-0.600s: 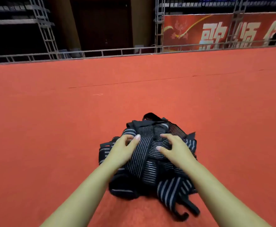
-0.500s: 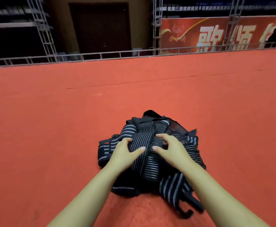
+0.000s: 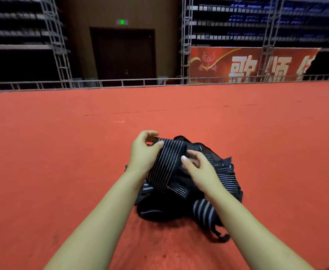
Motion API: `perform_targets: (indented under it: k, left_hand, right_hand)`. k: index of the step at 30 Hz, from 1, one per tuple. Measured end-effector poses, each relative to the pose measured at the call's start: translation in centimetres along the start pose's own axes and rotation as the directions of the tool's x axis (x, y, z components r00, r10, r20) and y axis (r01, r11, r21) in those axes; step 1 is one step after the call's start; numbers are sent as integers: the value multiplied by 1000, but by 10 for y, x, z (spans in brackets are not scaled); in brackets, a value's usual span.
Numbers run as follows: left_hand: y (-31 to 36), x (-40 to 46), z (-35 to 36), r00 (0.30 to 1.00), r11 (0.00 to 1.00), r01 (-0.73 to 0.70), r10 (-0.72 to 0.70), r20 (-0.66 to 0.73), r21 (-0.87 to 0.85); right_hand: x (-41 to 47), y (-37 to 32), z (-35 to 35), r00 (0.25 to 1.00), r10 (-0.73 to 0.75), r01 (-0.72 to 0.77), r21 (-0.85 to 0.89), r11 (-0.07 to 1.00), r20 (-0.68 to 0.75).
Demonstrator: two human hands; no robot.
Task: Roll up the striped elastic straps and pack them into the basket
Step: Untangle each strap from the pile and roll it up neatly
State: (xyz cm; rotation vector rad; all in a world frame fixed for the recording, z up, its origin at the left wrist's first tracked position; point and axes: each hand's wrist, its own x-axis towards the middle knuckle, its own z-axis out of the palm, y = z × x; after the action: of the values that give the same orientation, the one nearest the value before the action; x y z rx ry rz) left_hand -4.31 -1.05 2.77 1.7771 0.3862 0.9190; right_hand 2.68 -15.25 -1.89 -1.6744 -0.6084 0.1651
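**Straps: still a tangle, none rolled, no basket in sight**

Straps (image 3: 191, 184) heaped in one dark, striped pile on the red carpet (image 3: 62, 172), low in the middle of the view. One band (image 3: 165, 164) lifted out of the heap and stretched up and to the left, striped face showing. Left hand (image 3: 145, 151) pinching the top end of that band, thumb over the fabric, fingers curled behind. Right hand (image 3: 196, 168) just beside it, set on the same band lower down, thumb forward and fingers bent into the cloth; whether gripping or merely pressing, cannot tell. Hands close together, not touching.

Judged from this: early in the job. Appears to be the sorting-out stage, freeing one band from the rest before any winding. No finished roll visible anywhere. One broad-striped end (image 3: 204, 211) and a dark loop (image 3: 221, 236) trailing out of the pile near the right forearm. Left to do, by the look of it: nearly everything, meaning rolling each band and packing. Basket not in view, so nothing to say of its contents.

Carpet wide and flat, with a faint seam across it farther off. Beyond its far edge, a low metal rail (image 3: 120, 82), truss towers (image 3: 58, 45), a dark door (image 3: 123, 53) under a green exit sign (image 3: 122, 22), a red banner (image 3: 247, 65) with pale characters, and dim rows of seating (image 3: 276, 20) behind.
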Motion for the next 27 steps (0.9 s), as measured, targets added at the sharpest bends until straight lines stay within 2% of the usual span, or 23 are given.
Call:
perform_targets:
  k: [2, 5, 8, 13, 17, 19, 21, 24, 25, 27]
  left_hand:
    - [25, 0, -4, 999, 997, -40, 40, 0, -59]
    - [63, -4, -9, 1000, 984, -18, 18, -4, -177]
    - [90, -11, -18, 1000, 970, -29, 29, -1, -240]
    - [109, -34, -41, 999, 955, 19, -6, 46, -297]
    - [109, -63, -60, 999, 924, 26, -12, 39, -382]
    - [106, -78, -66, 1000, 915, 14, -3, 29, -403]
    - [103, -94, -70, 998, 924, 22, 0, 58, -382]
    - [92, -118, -70, 978, 950, 92, -30, 205, -297]
    - [83, -124, -69, 967, 960, 118, -53, 249, -254]
    - [63, -133, -66, 946, 975, 157, -102, 308, -158]
  right_hand:
    - [-11, -20, -1, 995, -94, 93, 64, 994, 13]
    - [-29, -52, -7, 978, -201, 195, 93, 976, 61]
    - [-45, -72, -10, 960, -280, 278, 105, 955, 3]
    - [-74, -100, -20, 947, -296, 319, 237, 918, -127]
    - [-88, -115, -27, 942, -328, 336, 260, 905, -75]
    - [-91, -112, -27, 971, -238, 228, 295, 928, -3]
    - [-87, -100, -22, 995, -42, 2, 400, 916, 89]
    - [-73, -70, -10, 943, 230, -324, 509, 798, 240]
    - [-68, -59, -6, 927, 266, -371, 542, 754, 264]
    - [-55, -40, 0, 932, 298, -359, 632, 686, 206]
